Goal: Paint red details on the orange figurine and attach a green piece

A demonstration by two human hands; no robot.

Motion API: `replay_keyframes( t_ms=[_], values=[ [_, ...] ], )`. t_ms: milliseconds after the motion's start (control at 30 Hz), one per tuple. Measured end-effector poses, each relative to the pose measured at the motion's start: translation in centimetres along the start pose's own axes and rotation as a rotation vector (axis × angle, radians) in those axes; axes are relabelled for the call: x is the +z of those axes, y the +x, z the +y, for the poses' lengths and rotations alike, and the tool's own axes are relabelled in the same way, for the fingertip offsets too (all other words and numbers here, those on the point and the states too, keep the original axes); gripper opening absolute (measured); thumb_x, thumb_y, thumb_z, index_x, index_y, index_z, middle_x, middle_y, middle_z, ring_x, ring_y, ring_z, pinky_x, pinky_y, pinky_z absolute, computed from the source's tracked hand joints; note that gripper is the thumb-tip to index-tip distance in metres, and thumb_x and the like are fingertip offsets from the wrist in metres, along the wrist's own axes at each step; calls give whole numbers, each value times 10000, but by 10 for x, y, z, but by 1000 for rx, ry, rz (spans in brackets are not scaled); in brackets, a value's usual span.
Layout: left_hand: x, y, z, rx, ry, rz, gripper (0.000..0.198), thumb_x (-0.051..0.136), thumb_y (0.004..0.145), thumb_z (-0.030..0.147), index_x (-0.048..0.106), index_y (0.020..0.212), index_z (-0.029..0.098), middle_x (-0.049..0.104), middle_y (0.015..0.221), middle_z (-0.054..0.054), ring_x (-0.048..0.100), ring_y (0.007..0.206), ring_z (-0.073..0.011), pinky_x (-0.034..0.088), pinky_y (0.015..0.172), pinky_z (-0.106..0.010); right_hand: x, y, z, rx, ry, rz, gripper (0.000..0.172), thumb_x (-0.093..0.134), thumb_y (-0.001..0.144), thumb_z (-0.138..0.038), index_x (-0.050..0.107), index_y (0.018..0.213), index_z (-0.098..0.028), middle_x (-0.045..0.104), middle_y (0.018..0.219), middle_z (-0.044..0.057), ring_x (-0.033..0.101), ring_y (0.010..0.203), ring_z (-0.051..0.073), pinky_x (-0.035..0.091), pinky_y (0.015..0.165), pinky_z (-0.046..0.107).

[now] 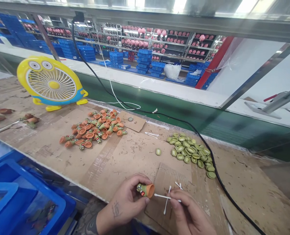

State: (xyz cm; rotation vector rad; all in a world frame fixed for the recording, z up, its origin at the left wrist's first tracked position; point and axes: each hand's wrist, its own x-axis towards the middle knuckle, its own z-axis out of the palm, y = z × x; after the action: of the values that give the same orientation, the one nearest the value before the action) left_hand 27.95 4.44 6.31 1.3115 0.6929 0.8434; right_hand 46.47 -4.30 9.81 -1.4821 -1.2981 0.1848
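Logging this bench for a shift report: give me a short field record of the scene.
left hand: grips a painted figure with an orange cup end
right hand: pinches white cotton swabs
bench surface: cardboard sheets
left pile: orange-and-green figures
right pile: green oval pieces
also: yellow cartoon-face fan; blue plastic crates

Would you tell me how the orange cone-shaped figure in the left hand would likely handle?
The figure looks light, since the left hand merely pinches it. Being tapered, it would probably roll; those in the pile lie on their sides.
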Motion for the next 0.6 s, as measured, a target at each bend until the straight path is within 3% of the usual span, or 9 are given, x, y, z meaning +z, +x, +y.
replay_keyframes(
  t_ms=[133,433,600],
  values=[
    [-1,0,0,7,16,-6,320,770,777,156,716,1091,176,682,1089,-94,636,1029,-240,486,898,-339,9,3,-6,-25,8,-34,224,618,1040,-407,758,942,-263,775,897,38,748,819,199,594,815,283],
    [0,-1,-1,10,47,11,334,814,789,229,736,1109,176,689,1087,-108,642,1033,-252,510,905,-349,8,4,1,-23,-13,-106,190,579,1062,-360,721,970,-274,748,903,0,709,773,163,563,772,246],
    [-1,1,2,26,46,-17,346,821,785,236,742,1117,178,686,1078,-107,639,1031,-251,505,917,-354,2,13,8,-154,-61,-150,113,605,1029,-253,717,1022,-269,764,926,-3,747,800,158,588,748,219]
  ],
)
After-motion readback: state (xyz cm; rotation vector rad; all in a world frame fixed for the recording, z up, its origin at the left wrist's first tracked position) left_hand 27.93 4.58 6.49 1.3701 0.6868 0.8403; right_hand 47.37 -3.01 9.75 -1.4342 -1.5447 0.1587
